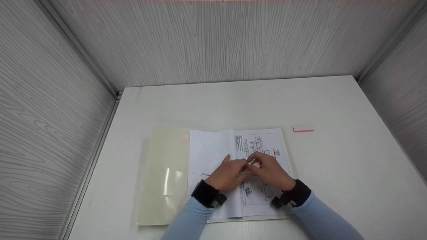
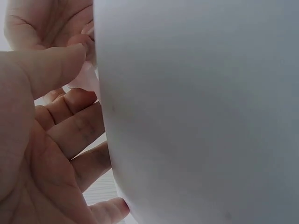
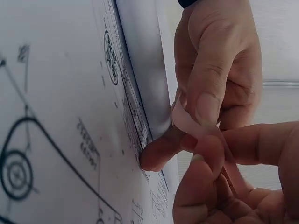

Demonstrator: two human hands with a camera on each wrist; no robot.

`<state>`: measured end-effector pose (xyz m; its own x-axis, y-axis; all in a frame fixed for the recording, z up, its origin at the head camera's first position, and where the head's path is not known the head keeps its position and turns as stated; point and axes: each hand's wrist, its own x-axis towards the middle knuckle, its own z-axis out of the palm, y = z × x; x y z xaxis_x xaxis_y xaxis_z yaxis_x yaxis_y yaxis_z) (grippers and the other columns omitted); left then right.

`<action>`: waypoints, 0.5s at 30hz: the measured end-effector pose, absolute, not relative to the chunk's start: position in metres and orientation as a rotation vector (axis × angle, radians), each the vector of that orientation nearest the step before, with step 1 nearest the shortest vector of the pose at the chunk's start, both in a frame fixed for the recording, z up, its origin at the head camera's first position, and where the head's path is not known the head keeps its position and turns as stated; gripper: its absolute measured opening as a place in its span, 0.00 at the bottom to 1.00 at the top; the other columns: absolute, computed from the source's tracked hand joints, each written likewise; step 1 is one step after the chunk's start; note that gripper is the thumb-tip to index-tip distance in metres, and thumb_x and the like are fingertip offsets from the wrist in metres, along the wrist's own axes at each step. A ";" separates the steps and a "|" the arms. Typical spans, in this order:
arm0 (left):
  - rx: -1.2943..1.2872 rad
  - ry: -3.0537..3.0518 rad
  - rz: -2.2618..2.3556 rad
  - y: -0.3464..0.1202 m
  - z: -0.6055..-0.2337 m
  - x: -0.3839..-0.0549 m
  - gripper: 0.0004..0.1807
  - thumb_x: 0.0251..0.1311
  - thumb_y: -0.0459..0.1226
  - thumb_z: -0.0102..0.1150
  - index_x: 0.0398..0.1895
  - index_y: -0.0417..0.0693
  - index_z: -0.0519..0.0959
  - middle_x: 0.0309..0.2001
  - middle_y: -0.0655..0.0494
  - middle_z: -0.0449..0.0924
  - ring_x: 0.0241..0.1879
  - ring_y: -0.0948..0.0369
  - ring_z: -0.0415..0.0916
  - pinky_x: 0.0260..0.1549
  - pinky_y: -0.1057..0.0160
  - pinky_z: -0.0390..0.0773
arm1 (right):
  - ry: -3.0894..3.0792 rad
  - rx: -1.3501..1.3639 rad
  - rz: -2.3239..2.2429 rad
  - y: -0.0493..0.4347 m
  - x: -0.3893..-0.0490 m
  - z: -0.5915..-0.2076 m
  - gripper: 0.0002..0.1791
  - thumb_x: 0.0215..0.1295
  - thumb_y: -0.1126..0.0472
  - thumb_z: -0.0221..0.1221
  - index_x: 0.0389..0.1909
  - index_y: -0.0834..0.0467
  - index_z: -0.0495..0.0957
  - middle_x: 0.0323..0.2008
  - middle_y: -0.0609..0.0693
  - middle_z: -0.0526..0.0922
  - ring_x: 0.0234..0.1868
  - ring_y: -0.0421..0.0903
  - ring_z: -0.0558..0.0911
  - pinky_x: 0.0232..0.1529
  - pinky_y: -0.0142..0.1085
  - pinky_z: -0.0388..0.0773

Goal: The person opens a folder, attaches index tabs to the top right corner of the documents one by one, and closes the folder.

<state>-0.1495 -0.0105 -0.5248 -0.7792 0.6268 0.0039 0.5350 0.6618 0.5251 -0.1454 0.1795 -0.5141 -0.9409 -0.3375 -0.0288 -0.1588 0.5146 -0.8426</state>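
Observation:
Over the open folder, my left hand [image 1: 227, 175] and right hand [image 1: 271, 170] meet fingertip to fingertip. Between them is a thin pink sticky-note strip [image 3: 186, 120], pinched by the thumb and fingers of each hand; its lower end [image 3: 236, 179] bends down past the right fingers. In the left wrist view the strip [image 2: 86, 78] shows beside the edge of a white sheet [image 2: 196, 112]. Just below the hands lies a page with a printed technical drawing [image 1: 257, 143]. Fingers partly hide the strip's middle.
A pale yellow-green folder [image 1: 160, 186] lies open on the white table [image 1: 350, 160]. One pink tab [image 1: 185, 137] sticks out left of the turned sheets. A small pink sticky-note pad [image 1: 303, 128] rests right of the folder. Wood-grain panels [image 1: 213, 40] enclose the table.

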 end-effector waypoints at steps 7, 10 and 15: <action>0.873 2.677 0.879 -0.010 -0.526 -0.150 0.16 0.64 0.56 0.54 0.42 0.58 0.68 0.33 0.68 0.75 0.33 0.68 0.73 0.68 0.47 0.50 | 2.402 -0.309 -1.548 0.191 -0.150 -0.515 0.07 0.61 0.65 0.58 0.40 0.60 0.78 0.35 0.52 0.80 0.27 0.47 0.79 0.30 0.36 0.78; 0.869 2.680 0.905 -0.010 -0.525 -0.151 0.16 0.64 0.54 0.55 0.43 0.57 0.67 0.29 0.68 0.75 0.30 0.67 0.72 0.66 0.50 0.57 | 2.351 -0.249 -1.600 0.195 -0.151 -0.512 0.05 0.62 0.64 0.59 0.37 0.61 0.79 0.31 0.54 0.80 0.27 0.48 0.78 0.29 0.39 0.77; 0.902 2.704 0.911 -0.011 -0.523 -0.151 0.15 0.66 0.49 0.55 0.44 0.54 0.65 0.26 0.66 0.72 0.26 0.65 0.70 0.64 0.52 0.59 | 2.323 -0.205 -1.624 0.197 -0.151 -0.510 0.06 0.61 0.61 0.63 0.34 0.60 0.77 0.29 0.55 0.80 0.27 0.49 0.79 0.30 0.41 0.78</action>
<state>-0.1513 -0.0113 -0.5234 -0.8081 0.5871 0.0484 0.4967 0.6349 0.5918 -0.1509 0.1968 -0.5096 -0.9453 -0.2840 -0.1605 0.0532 0.3512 -0.9348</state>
